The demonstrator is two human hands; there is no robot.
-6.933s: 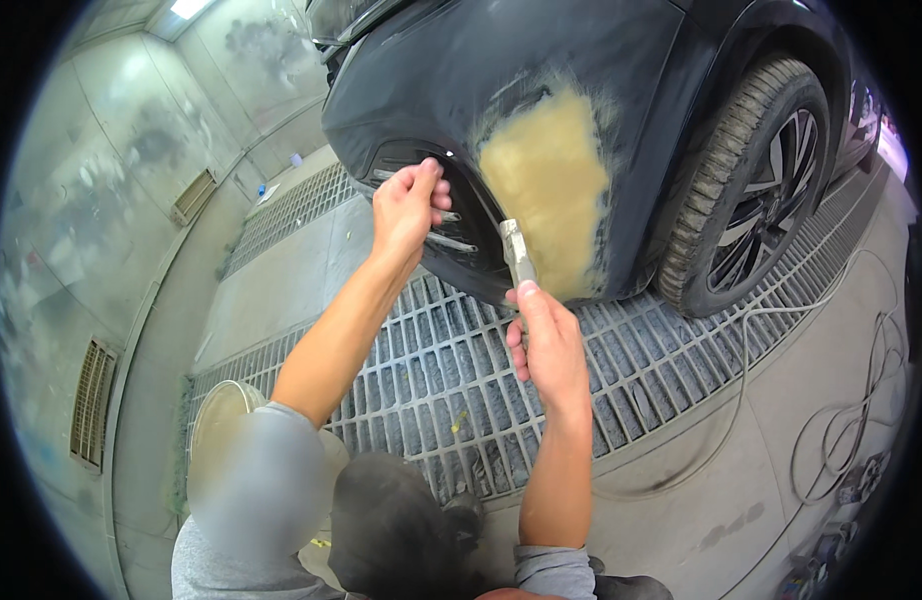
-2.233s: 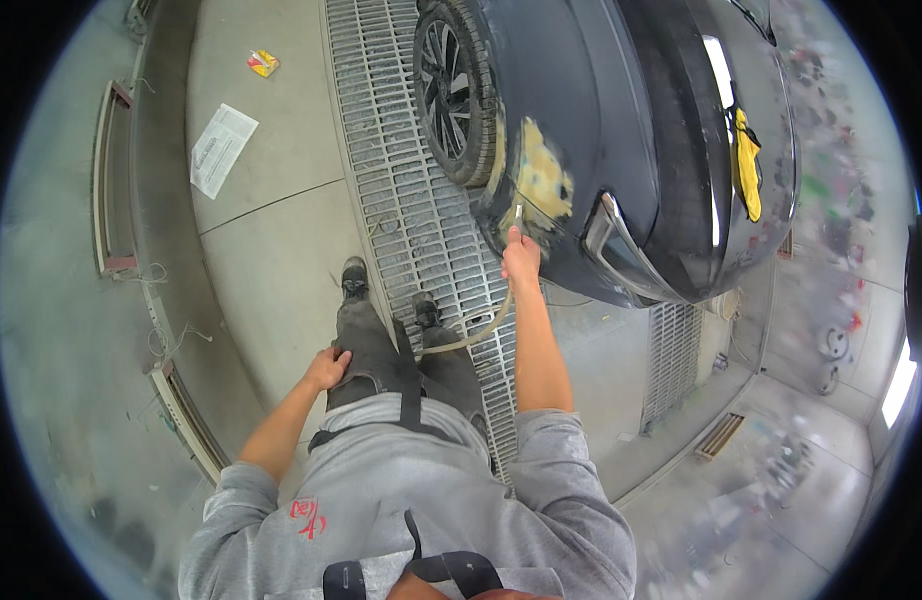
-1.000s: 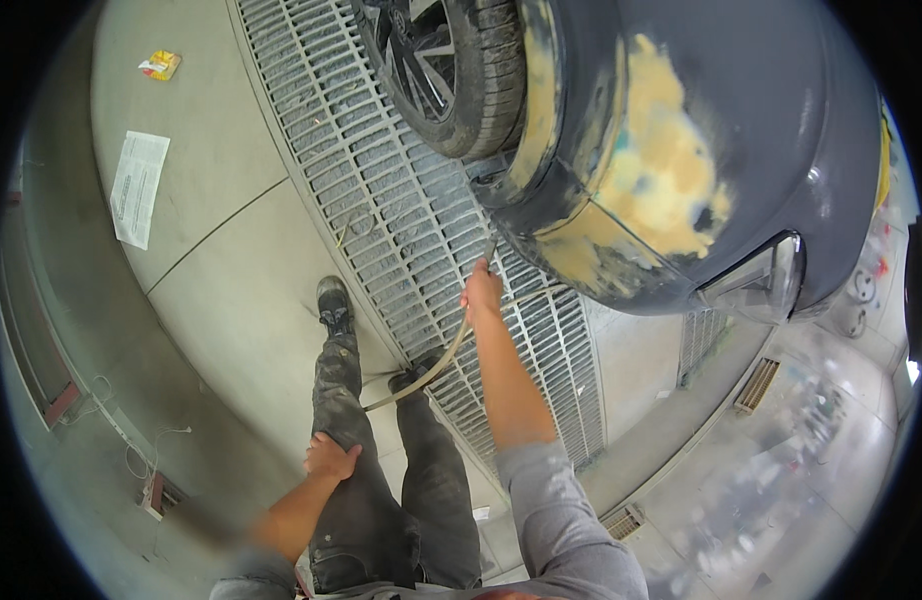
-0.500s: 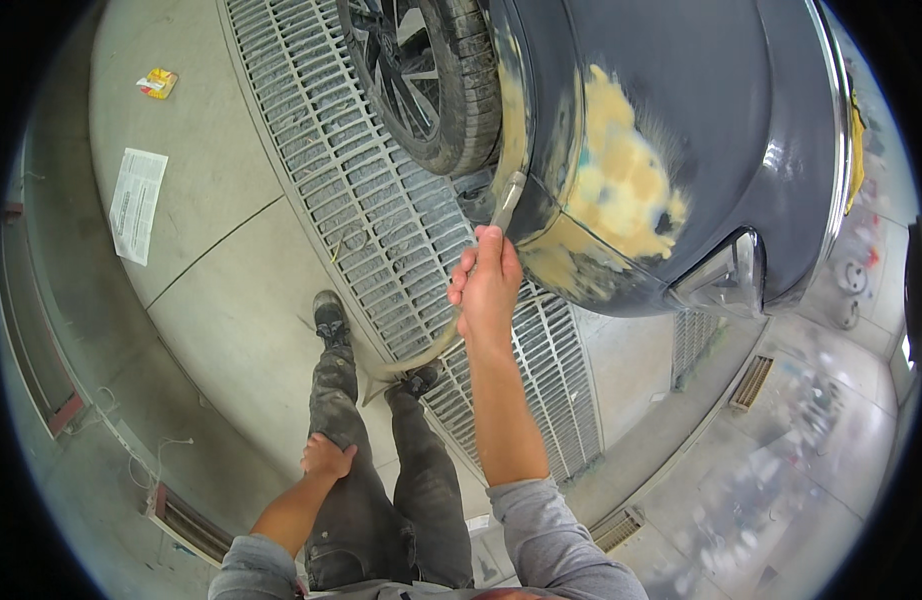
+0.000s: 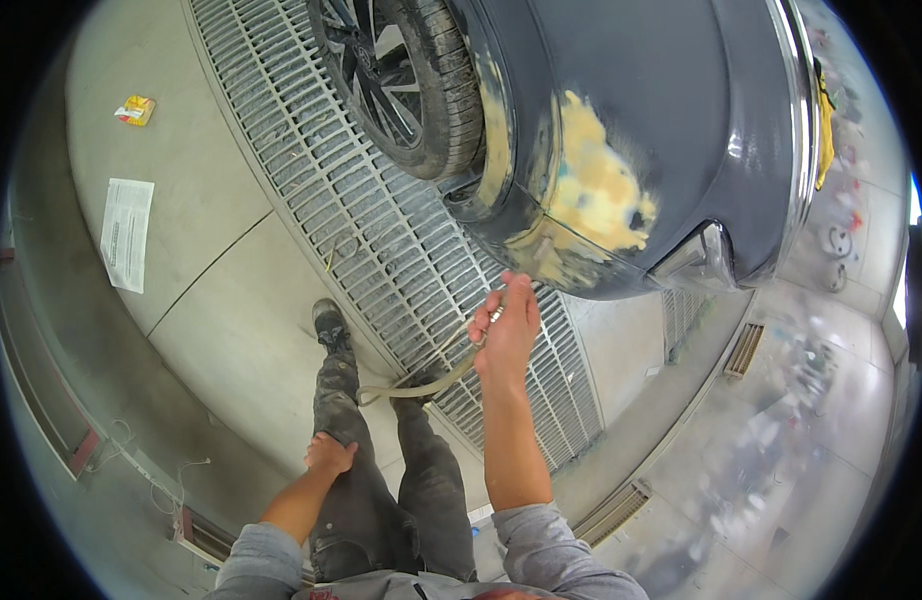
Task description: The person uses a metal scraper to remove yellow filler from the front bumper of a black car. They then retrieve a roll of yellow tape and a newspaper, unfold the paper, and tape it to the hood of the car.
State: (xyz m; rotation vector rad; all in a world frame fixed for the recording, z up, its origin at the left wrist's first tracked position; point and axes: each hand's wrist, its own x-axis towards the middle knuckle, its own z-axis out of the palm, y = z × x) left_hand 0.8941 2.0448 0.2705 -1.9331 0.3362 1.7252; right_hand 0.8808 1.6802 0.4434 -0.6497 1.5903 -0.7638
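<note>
My right hand (image 5: 506, 325) is closed around a slim metal air tool (image 5: 526, 265), whose tip is near the lower filler patch on the corner of a dark car (image 5: 671, 110); the tip looks blurred or translucent. A pale hose (image 5: 411, 388) hangs from the tool and loops by my legs. Yellow filler (image 5: 591, 190) covers part of the panel behind the tyre (image 5: 436, 120). My left hand (image 5: 329, 452) rests on my dark trouser leg (image 5: 351, 500) with its fingers curled against the cloth.
A floor grate (image 5: 301, 190) runs under the car and beside my shoe (image 5: 331, 325). A printed sheet (image 5: 126, 235) and a small yellow packet (image 5: 135, 110) lie on the concrete at left. Wall vents (image 5: 743, 350) show at right; a yellow cloth (image 5: 823, 130) is at the car's far edge.
Over the last half second my right hand and the tool have moved down and right along the corner panel. The left hand stays on the leg. Earlier, it was raised at the car.
</note>
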